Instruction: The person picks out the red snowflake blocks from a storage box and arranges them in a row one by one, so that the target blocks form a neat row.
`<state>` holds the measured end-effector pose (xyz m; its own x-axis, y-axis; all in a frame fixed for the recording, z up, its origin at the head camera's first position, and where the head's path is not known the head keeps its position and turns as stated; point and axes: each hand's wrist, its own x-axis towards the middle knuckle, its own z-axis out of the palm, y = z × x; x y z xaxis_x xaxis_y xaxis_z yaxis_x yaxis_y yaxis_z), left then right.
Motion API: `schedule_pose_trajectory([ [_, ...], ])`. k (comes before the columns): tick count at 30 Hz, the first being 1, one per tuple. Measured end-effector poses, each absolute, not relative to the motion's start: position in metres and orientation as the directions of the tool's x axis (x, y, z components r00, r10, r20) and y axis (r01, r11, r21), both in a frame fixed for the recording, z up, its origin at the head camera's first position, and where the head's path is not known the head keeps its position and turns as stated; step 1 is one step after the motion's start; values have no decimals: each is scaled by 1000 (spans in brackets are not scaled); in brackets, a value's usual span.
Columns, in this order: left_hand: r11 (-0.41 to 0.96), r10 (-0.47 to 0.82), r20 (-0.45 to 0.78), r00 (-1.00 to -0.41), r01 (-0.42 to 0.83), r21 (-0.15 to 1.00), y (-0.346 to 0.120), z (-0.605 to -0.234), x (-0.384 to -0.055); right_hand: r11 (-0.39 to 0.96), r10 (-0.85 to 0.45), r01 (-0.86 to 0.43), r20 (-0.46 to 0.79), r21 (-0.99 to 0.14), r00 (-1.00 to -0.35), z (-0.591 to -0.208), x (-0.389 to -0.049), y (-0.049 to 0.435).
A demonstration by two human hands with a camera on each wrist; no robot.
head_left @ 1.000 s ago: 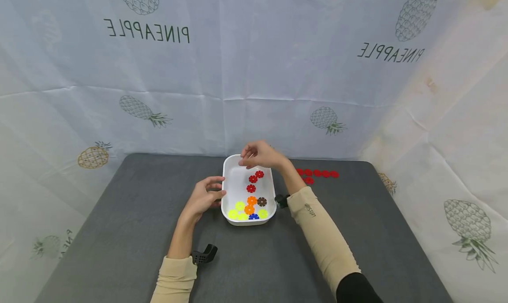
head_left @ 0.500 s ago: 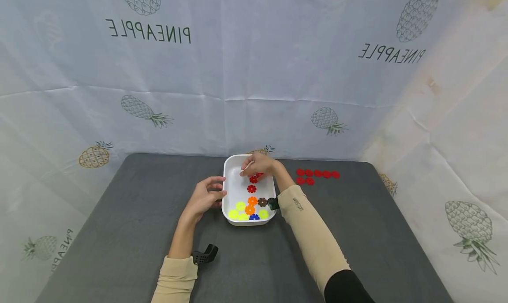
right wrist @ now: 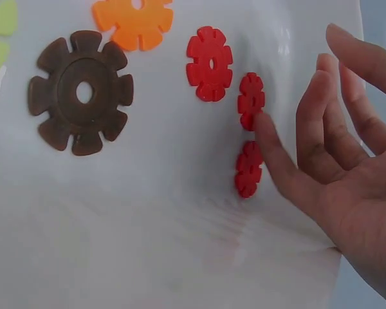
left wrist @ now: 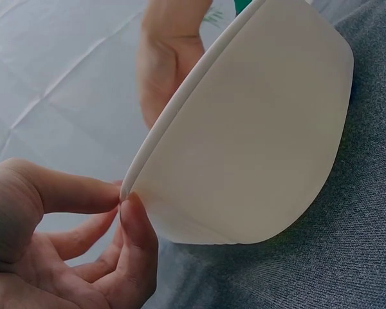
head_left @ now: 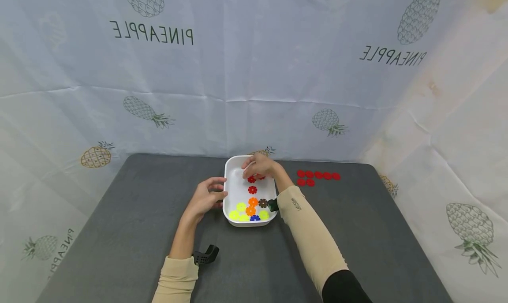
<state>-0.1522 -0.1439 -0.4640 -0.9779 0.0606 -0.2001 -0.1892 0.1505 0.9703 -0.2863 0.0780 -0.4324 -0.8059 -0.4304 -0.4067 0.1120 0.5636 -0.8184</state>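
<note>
A white plastic tub point(head_left: 235, 177) holds flat notched plastic discs. My left hand point(head_left: 203, 199) pinches its left rim between thumb and finger, seen close in the left wrist view, where the tub's outer wall point(left wrist: 244, 129) shows. My right hand point(head_left: 260, 165) reaches into the far right part of the tub. In the right wrist view one fingertip touches a red disc point(right wrist: 251, 101), and the other fingers are bent with nothing between them. A second red disc point(right wrist: 249, 168) lies by the same finger, and a third red disc point(right wrist: 210, 64) lies farther off.
Nearer in the tub lie a brown disc point(right wrist: 83, 93), an orange disc point(head_left: 253, 201), a blue disc point(head_left: 255, 217) and several yellow discs point(head_left: 241, 207). Several red discs point(head_left: 318, 175) lie on the grey table point(head_left: 357, 232) to the right. A pineapple-print sheet point(head_left: 254, 65) hangs behind.
My right hand has come down from above the tub's far end onto the red discs. The touched red disc has slid slightly left. My left hand stays at the rim.
</note>
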Motion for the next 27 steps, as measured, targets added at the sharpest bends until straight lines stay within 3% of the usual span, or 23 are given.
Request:
schedule_pose_trajectory([
  [12, 163, 61, -195, -979, -183, 969, -144, -465, -152, 622, -370, 115, -420, -775, -829, -428, -284, 77],
  [19, 166, 58, -199, -978, -187, 968, -144, -466, -152, 590, -389, 116, -407, -799, -827, -439, -285, 72],
  [27, 148, 61, -194, -979, -183, 972, -143, -465, -153, 652, -362, 62, -382, -756, -851, -452, -284, 56],
])
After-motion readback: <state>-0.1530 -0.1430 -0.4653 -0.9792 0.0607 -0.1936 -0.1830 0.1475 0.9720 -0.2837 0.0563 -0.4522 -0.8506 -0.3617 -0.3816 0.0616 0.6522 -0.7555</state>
